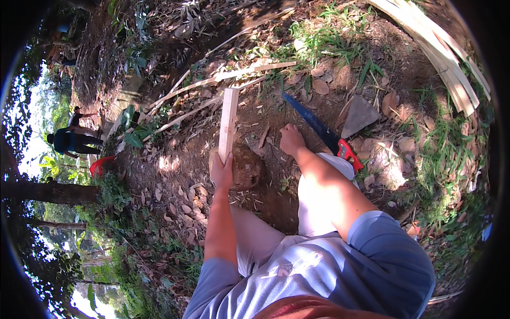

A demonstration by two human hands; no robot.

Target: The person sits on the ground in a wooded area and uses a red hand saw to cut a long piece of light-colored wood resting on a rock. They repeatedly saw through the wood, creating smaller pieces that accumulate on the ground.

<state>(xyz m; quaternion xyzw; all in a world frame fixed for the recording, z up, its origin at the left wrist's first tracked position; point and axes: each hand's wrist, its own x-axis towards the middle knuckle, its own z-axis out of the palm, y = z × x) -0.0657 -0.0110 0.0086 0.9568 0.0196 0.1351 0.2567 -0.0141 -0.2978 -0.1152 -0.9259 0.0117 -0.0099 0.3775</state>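
My left hand (222, 171) is closed around the lower end of a short, pale, squared piece of wood (228, 119), which points away from me. Beneath that hand lies a rounded brown lump (248, 169); whether it is stone or a log end I cannot tell. My right hand (292, 140) hangs in front of my right knee with its fingers curled in, and the inside of its grip is hidden. Just right of it is a handsaw with a blue blade (313, 118) and a red handle (349, 154), not held by either hand.
Long pale wood strips (435, 53) lie at the far right, and thinner strips (212, 80) beyond my left hand. A grey flat stone (360, 116) sits beside the saw. Two people (74, 139) stand at the left, near a red object (102, 166) and a tree trunk (53, 193).
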